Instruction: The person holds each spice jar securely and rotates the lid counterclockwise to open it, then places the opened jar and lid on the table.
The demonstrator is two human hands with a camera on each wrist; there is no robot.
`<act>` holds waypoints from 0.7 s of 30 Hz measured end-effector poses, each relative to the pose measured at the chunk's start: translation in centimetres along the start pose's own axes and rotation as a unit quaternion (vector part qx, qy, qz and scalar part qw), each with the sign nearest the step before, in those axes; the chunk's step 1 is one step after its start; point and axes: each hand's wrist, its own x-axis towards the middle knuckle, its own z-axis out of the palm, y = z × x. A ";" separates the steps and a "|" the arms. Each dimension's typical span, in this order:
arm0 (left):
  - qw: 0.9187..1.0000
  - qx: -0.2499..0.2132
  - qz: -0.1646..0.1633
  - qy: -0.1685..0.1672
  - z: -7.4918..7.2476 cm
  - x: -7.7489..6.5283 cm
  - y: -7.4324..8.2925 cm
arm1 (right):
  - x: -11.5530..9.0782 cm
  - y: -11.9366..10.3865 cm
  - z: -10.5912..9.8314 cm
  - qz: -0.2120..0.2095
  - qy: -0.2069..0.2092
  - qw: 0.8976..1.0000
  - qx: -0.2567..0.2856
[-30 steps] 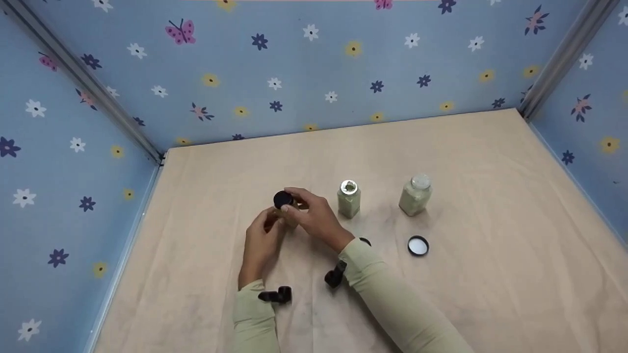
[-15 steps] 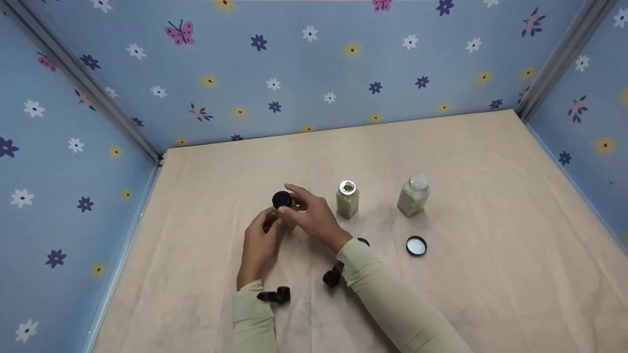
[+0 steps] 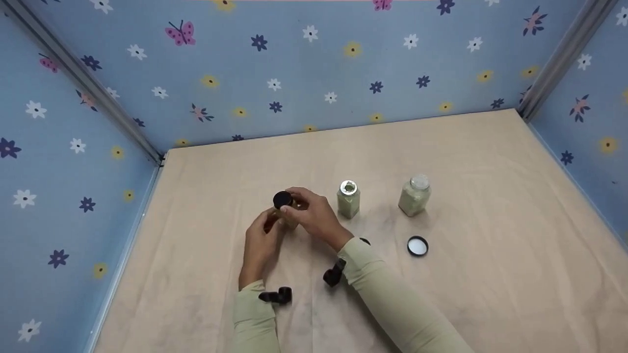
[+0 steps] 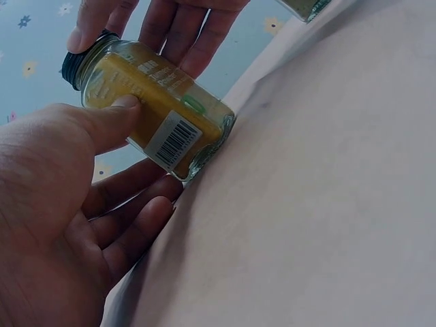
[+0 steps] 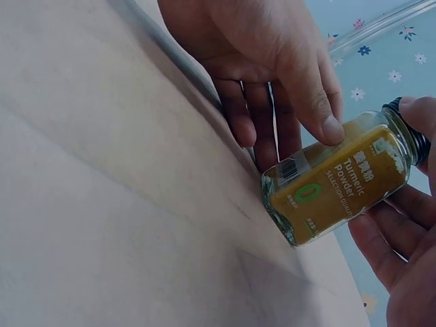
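A glass jar of yellow turmeric powder (image 5: 340,187) stands on the cloth, its printed label legible in the right wrist view. My left hand (image 3: 260,240) holds the jar's body, with the thumb on one side and fingers on the other. On top of the jar is a black screw lid (image 3: 282,199), which my right hand (image 3: 319,218) pinches between thumb and fingers. In the left wrist view a barcode sticker (image 4: 174,139) shows on the jar's side. The hands hide most of the jar in the head view.
Right of the hands stand a jar of green contents (image 3: 348,203) with an uncapped silvery mouth and another pale green jar (image 3: 414,198) with a whitish top. One black lid (image 3: 418,246) lies upturned; another (image 3: 364,241) is partly hidden by the right wrist. Patterned walls (image 3: 314,63) surround the table.
The right index finger lifted slightly from the lid half a second ago and is back against it now. The left hand and the jar stay in place.
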 end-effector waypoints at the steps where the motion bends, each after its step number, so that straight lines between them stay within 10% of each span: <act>1: 1.000 0.002 -0.002 0.001 0.0 0.0 0.0 | 0.0 0.0 0.0 0.001 -0.001 1.000 0.000; 21: 1.000 0.010 -0.003 0.004 0.0 0.1 -0.2 | -0.2 0.0 0.1 -0.018 0.004 1.000 -0.003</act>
